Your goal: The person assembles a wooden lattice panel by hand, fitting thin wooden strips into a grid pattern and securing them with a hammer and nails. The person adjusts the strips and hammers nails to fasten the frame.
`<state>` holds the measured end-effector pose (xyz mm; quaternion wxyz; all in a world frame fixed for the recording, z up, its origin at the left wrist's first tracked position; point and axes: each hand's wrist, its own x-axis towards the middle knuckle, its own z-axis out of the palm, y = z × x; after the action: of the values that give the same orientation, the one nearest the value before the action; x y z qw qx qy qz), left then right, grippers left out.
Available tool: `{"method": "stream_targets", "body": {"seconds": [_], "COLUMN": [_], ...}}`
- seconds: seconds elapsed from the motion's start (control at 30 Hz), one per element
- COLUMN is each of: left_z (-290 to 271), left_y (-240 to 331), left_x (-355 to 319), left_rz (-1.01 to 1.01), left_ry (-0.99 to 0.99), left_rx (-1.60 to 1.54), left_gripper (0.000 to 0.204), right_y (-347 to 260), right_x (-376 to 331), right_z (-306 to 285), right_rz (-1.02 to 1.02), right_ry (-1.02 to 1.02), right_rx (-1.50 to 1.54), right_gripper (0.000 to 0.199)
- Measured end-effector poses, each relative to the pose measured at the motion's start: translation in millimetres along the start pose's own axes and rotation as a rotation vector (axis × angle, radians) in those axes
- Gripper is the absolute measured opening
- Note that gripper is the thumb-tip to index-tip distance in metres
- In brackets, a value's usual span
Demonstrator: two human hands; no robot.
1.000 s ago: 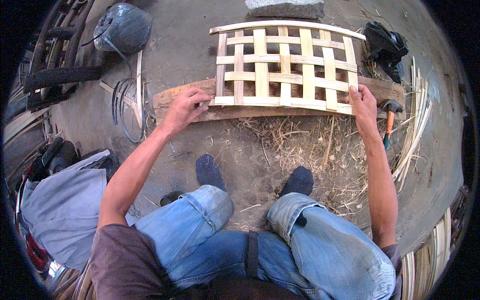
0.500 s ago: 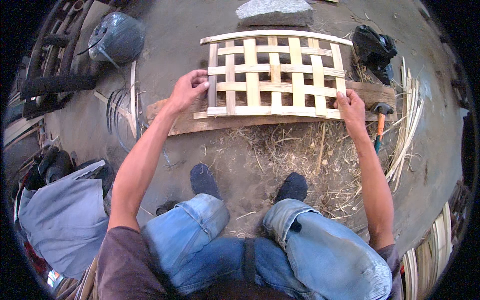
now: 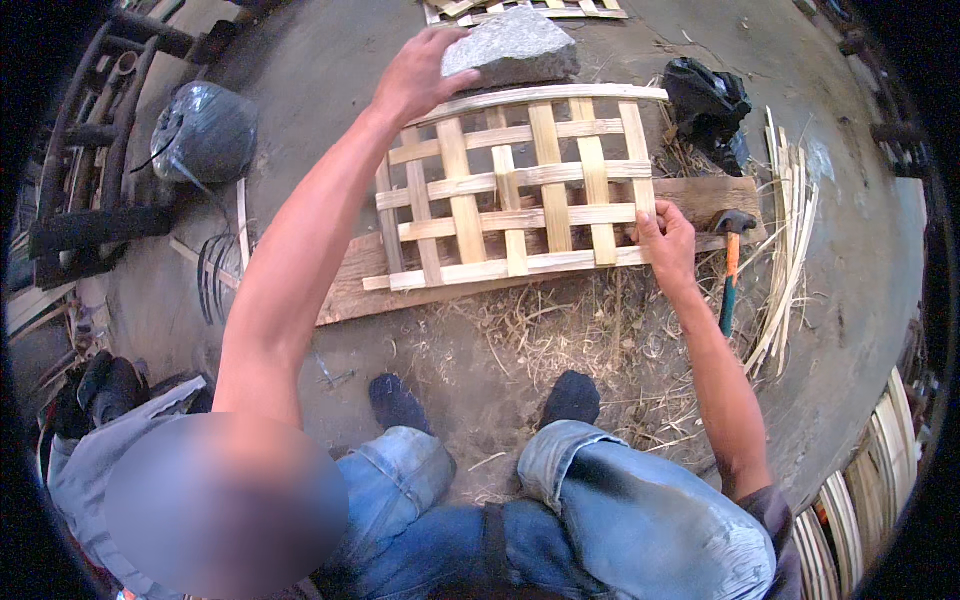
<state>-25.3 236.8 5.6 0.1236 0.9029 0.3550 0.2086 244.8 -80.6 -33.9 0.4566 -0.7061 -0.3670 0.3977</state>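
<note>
A woven panel of flat pale bamboo strips (image 3: pixel 470 228), an open lattice, lies over a brown wooden board (image 3: pixel 700 200). My right hand (image 3: pixel 666 243) pinches the panel's right edge strip near its lower corner, thumb on top. My left hand (image 3: pixel 425 72) reaches past the panel's far left corner to a grey stone block (image 3: pixel 520 50). Its fingers and thumb are around the block's left end; whether the block is lifted off the floor I cannot tell.
A hammer (image 3: pixel 730 262) with an orange and green handle lies right of the board. Beyond are a black plastic bag (image 3: pixel 705 105) and long thin strips (image 3: pixel 785 240). Shavings (image 3: pixel 560 330) litter the floor before my feet. A wrapped bundle (image 3: pixel 205 130) stands left; another lattice (image 3: pixel 590 8) lies farthest off.
My left hand has left the panel's left edge and moved up to the stone, which now looks turned. The right hand keeps its hold on the panel. The whole view has shifted.
</note>
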Motion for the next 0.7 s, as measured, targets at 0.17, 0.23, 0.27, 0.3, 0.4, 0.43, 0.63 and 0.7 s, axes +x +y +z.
{"method": "stream_targets", "body": {"seconds": [0.17, 0.23, 0.27, 0.3, 0.4, 0.43, 0.63, 0.7], "left_z": [39.5, 41.0, 38.7, 37.5, 34.5, 32.4, 20.3, 15.0], "left_y": [-16.7, -32.1, -39.5, -34.8, -22.8, -20.7, -13.3, -11.9], "left_x": [69.4, 81.5, 84.8, 89.8, 84.6, 81.4, 56.0, 49.3], "left_rz": [0.014, 0.019, 0.019, -0.003, 0.039, 0.075, -0.161, -0.178], "left_ry": [-0.098, -0.282, -0.375, -0.418, -0.525, -0.566, -0.587, -0.620], "left_rx": [0.308, 0.145, 0.067, 0.054, 0.056, 0.009, -0.370, -0.378], "left_gripper": [0.092, 0.096, 0.099, 0.100, 0.099, 0.093, 0.057, 0.056], "right_y": [4.9, -3.4, -5.9, -4.9, -4.3, -4.6, 0.2, -3.0], "right_x": [4.2, -0.6, -1.9, -1.7, -4.8, -4.5, -2.6, -4.4], "right_z": [8.3, 12.6, 14.3, 10.5, 4.4, 4.1, 6.6, 6.8], "right_rz": [-0.027, -0.003, 0.007, 0.030, 0.037, 0.031, -0.010, 0.005], "right_ry": [-0.034, -0.022, -0.018, -0.020, -0.016, -0.019, -0.037, -0.042], "right_rx": [0.164, 0.160, 0.161, 0.160, 0.123, 0.146, 0.203, 0.239], "right_gripper": [0.026, 0.026, 0.026, 0.026, 0.026, 0.026, 0.028, 0.029]}}
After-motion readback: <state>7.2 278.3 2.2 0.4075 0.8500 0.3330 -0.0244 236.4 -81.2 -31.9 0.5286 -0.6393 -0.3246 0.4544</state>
